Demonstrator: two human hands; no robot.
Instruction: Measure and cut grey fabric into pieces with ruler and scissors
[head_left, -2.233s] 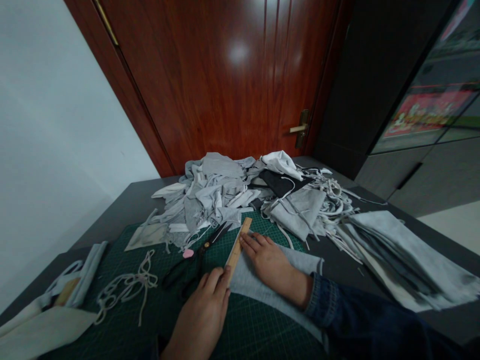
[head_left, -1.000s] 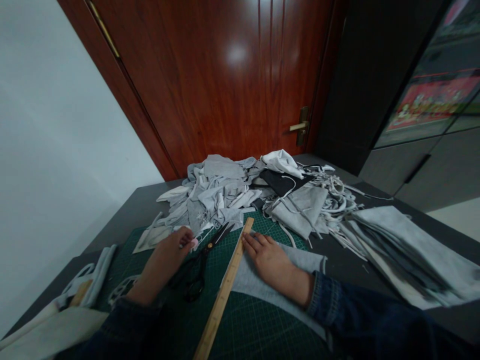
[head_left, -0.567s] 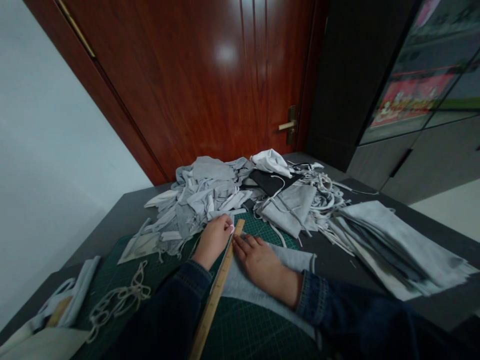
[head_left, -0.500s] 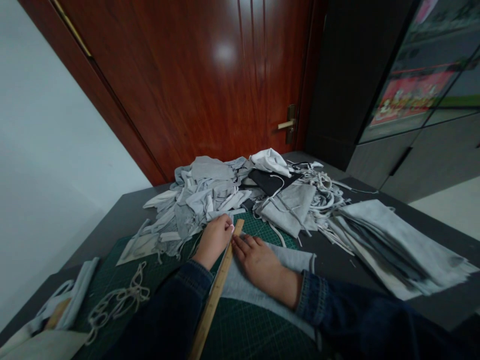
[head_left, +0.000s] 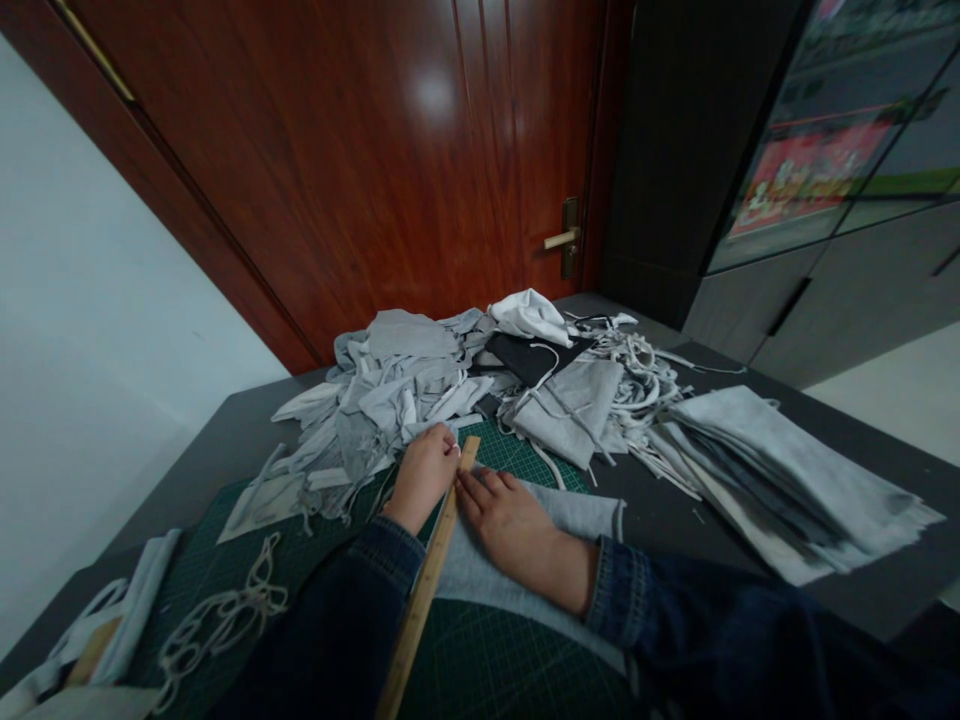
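Observation:
A wooden ruler (head_left: 427, 585) lies lengthwise across a piece of grey fabric (head_left: 480, 575) on the green cutting mat (head_left: 495, 660). Along the ruler's left edge, near its far end, my left hand (head_left: 426, 475) is closed with the fingers pinched. A small whitish bit shows at its fingertips, too little to name. My right hand (head_left: 514, 530) rests flat on the fabric, fingers stretched out, the tips touching the ruler's right edge. The denim sleeves hide part of the mat and of the ruler's near end.
Behind the hands is a heap of grey fabric scraps (head_left: 405, 375), with a tangle of cords (head_left: 645, 370) to its right. Folded fabric (head_left: 795, 470) lies on the right. Looped cord (head_left: 225, 610) sits on the left. A wooden door (head_left: 360, 170) stands behind the table.
The whole view has shifted slightly. Both hands and the ruler keep nearly the same places relative to the fabric.

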